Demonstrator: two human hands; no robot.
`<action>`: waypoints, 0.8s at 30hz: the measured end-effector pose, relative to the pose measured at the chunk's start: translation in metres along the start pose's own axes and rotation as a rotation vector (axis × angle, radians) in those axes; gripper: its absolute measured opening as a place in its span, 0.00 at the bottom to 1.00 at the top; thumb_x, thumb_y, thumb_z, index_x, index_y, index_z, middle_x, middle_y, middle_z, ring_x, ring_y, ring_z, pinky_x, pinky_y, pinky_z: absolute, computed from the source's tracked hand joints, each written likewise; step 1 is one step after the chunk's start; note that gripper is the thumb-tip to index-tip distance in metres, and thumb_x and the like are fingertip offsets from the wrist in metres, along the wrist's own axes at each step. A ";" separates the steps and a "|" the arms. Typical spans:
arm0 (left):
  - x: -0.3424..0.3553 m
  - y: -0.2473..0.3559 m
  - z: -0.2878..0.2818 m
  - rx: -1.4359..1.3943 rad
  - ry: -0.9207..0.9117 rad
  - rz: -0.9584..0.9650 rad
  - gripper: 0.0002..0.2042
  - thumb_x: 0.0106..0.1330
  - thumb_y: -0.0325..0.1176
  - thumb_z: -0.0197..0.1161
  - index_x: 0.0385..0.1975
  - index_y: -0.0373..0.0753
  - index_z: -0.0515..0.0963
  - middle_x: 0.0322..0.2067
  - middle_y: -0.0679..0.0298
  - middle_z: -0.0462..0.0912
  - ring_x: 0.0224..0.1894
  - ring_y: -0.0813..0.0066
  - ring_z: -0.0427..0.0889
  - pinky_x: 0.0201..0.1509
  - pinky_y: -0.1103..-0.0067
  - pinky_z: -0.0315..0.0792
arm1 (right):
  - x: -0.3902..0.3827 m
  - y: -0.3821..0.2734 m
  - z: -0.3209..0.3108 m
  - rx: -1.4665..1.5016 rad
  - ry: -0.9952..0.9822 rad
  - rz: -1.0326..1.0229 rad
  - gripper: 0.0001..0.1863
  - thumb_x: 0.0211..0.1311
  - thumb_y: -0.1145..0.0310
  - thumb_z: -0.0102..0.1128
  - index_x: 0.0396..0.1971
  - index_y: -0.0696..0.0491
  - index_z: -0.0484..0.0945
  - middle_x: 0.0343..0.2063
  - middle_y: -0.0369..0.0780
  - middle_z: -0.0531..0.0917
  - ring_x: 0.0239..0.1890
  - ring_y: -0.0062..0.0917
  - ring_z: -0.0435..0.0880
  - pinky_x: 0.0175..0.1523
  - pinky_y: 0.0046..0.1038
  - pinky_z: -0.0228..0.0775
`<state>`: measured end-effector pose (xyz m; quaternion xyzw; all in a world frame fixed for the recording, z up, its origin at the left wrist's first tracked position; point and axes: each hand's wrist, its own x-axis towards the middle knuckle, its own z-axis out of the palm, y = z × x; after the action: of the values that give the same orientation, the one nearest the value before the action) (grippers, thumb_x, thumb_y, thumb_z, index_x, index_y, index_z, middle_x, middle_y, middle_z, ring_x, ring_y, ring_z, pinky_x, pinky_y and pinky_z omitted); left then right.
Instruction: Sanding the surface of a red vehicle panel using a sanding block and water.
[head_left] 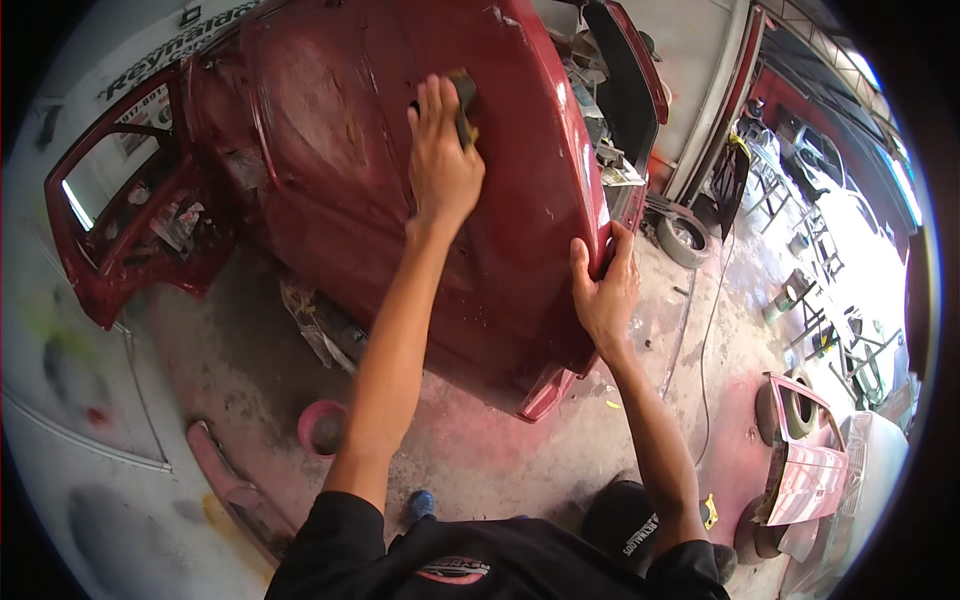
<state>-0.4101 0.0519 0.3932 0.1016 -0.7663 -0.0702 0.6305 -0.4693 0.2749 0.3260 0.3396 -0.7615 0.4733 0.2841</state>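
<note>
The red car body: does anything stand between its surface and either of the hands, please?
Yes: under the left hand, a dark sanding block lies against the red car body; nothing visible separates the right hand from the body's edge.

We see painted metal on the dark red car body [515, 210], glossy along its curved edge but duller and scuffed across the broad panel. Below, the concrete floor [470, 440] looks rough, matt and stained. We also make out a matt black cloth shirt [400, 570] and a dull rubber tyre [683, 240].
</note>
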 end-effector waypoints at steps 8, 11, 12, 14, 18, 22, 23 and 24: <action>-0.087 0.030 0.007 -0.071 0.002 0.032 0.25 0.74 0.24 0.47 0.71 0.31 0.60 0.72 0.44 0.59 0.75 0.42 0.55 0.75 0.53 0.54 | -0.006 0.001 -0.004 -0.057 0.003 0.016 0.32 0.65 0.52 0.64 0.56 0.63 0.69 0.45 0.57 0.81 0.49 0.51 0.81 0.54 0.43 0.72; -0.030 0.010 0.007 -0.054 0.019 0.017 0.23 0.77 0.26 0.45 0.70 0.31 0.60 0.71 0.43 0.59 0.75 0.44 0.55 0.77 0.56 0.53 | -0.006 0.002 -0.001 -0.021 -0.013 0.024 0.31 0.65 0.52 0.64 0.56 0.63 0.69 0.46 0.57 0.81 0.49 0.51 0.81 0.55 0.44 0.72; -0.028 0.009 0.010 -0.060 0.034 0.008 0.23 0.77 0.27 0.44 0.70 0.30 0.60 0.71 0.43 0.59 0.75 0.44 0.55 0.77 0.57 0.53 | -0.007 0.002 -0.001 -0.021 -0.006 0.025 0.31 0.65 0.52 0.64 0.56 0.63 0.69 0.46 0.57 0.81 0.49 0.51 0.81 0.55 0.44 0.72; -0.076 0.034 0.016 -0.154 0.044 -0.048 0.23 0.78 0.27 0.43 0.71 0.30 0.60 0.72 0.43 0.58 0.75 0.44 0.55 0.77 0.56 0.53 | -0.007 0.007 -0.004 -0.054 -0.005 0.029 0.32 0.65 0.52 0.64 0.56 0.64 0.69 0.46 0.57 0.81 0.50 0.51 0.81 0.55 0.44 0.72; -0.093 0.027 0.018 -0.118 0.044 0.013 0.22 0.78 0.27 0.44 0.70 0.32 0.62 0.72 0.43 0.59 0.75 0.43 0.55 0.76 0.54 0.54 | -0.010 0.006 -0.004 -0.041 0.010 0.012 0.32 0.65 0.52 0.63 0.56 0.64 0.69 0.47 0.57 0.80 0.51 0.51 0.80 0.56 0.44 0.72; 0.005 -0.007 0.006 -0.053 0.071 -0.012 0.22 0.79 0.30 0.42 0.69 0.29 0.62 0.71 0.42 0.59 0.74 0.43 0.57 0.77 0.60 0.54 | -0.008 -0.001 0.005 -0.026 -0.026 0.024 0.32 0.66 0.53 0.63 0.57 0.63 0.68 0.47 0.57 0.80 0.51 0.52 0.80 0.57 0.44 0.71; -0.004 0.000 0.008 -0.085 0.068 -0.028 0.22 0.79 0.29 0.43 0.70 0.30 0.62 0.71 0.42 0.59 0.74 0.43 0.57 0.77 0.59 0.54 | -0.008 0.000 0.003 -0.025 -0.041 0.047 0.32 0.66 0.53 0.63 0.57 0.63 0.68 0.47 0.57 0.80 0.51 0.52 0.80 0.56 0.44 0.71; -0.015 0.011 0.010 -0.123 0.069 -0.039 0.22 0.78 0.29 0.43 0.70 0.30 0.61 0.71 0.42 0.60 0.74 0.43 0.56 0.77 0.58 0.54 | -0.009 0.003 0.000 -0.030 -0.032 0.043 0.32 0.66 0.53 0.63 0.57 0.63 0.68 0.47 0.57 0.80 0.51 0.52 0.80 0.56 0.44 0.71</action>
<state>-0.4183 0.0661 0.3793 0.0798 -0.7363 -0.1259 0.6600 -0.4666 0.2781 0.3178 0.3263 -0.7802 0.4624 0.2666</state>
